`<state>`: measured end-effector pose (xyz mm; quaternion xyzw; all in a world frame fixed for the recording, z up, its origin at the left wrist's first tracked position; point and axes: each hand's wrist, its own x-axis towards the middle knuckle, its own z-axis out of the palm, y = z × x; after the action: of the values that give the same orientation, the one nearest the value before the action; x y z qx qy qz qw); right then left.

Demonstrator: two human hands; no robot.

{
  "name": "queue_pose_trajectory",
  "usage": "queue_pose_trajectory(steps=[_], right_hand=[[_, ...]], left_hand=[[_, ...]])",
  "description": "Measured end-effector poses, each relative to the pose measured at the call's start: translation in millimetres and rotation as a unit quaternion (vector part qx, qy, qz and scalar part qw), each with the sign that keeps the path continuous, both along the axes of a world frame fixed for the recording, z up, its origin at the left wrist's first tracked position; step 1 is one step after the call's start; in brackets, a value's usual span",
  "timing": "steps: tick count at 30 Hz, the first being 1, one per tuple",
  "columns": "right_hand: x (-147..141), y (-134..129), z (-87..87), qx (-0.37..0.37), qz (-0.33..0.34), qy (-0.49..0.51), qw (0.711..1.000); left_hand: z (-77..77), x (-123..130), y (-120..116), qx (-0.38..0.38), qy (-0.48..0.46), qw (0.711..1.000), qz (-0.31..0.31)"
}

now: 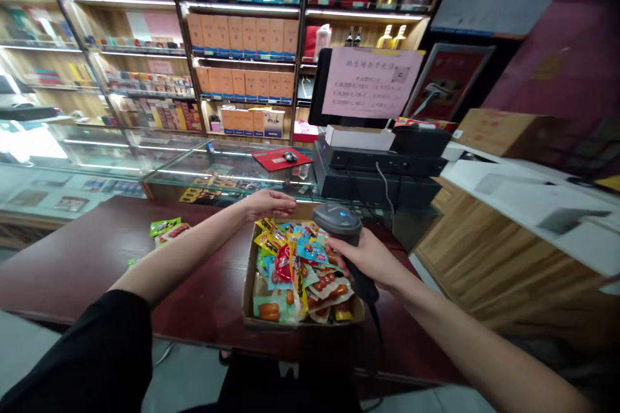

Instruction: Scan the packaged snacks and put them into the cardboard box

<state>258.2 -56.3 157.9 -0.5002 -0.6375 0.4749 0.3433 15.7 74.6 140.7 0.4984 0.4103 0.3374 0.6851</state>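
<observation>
My right hand (371, 258) is wrapped around the handle of a dark barcode scanner (338, 218), its head over the right side of a cardboard box and a blue light lit on top. My left hand (270, 204) hovers above the far left edge of the box, fingers stretched forward, with nothing visible in them. The cardboard box (248, 293) holds many small wrapped sausage snacks (310, 271) in yellow, blue, red and clear packets. Left of it, partly behind my left forearm, a few more snack packets (167, 229) lie on the dark red table (208, 297).
Beyond the table stands a glass display counter (227, 171) with a red mat (281, 159) and a mouse (289, 156). A monitor bearing a pink notice (371, 80) rises at the right. A white-topped wooden counter (527, 206) carries a carton (498, 132). Stocked shelves line the back.
</observation>
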Motion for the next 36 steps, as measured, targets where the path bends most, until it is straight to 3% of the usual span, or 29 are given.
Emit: queue_pose_trajectory(steps=[6, 12, 18, 22, 26, 30, 32, 36], right_hand=[[-60, 12, -3.3, -0.007, 0.101, -0.027, 0.995], [-140, 21, -8.8, -0.081, 0.191, 0.005, 0.978], [-196, 27, -19.1, -0.082, 0.236, 0.015, 0.968], [-216, 30, -23.0, -0.088, 0.249, 0.009, 0.964], [-225, 34, -27.5, -0.089, 0.258, 0.012, 0.962], [-224, 36, -29.3, -0.089, 0.248, 0.016, 0.964], [-221, 36, -28.8, -0.087, 0.243, 0.018, 0.966], [-216, 35, -28.6, -0.080, 0.239, 0.016, 0.968]], left_hand=[[-12.6, -100, -31, 0.006, 0.032, 0.995, 0.099], [-38.5, -205, -75, 0.000, 0.141, 0.955, 0.262], [-76.8, -269, -89, 0.011, 0.219, 0.931, 0.293], [-100.0, -294, -86, 0.015, 0.338, 0.896, 0.287], [-115.5, -300, -76, 0.092, 0.513, 0.820, 0.238], [-124.4, -292, -61, 0.133, 0.617, 0.757, 0.168], [-127.1, -288, -56, 0.134, 0.634, 0.747, 0.151], [-128.8, -283, -53, 0.114, 0.626, 0.757, 0.146]])
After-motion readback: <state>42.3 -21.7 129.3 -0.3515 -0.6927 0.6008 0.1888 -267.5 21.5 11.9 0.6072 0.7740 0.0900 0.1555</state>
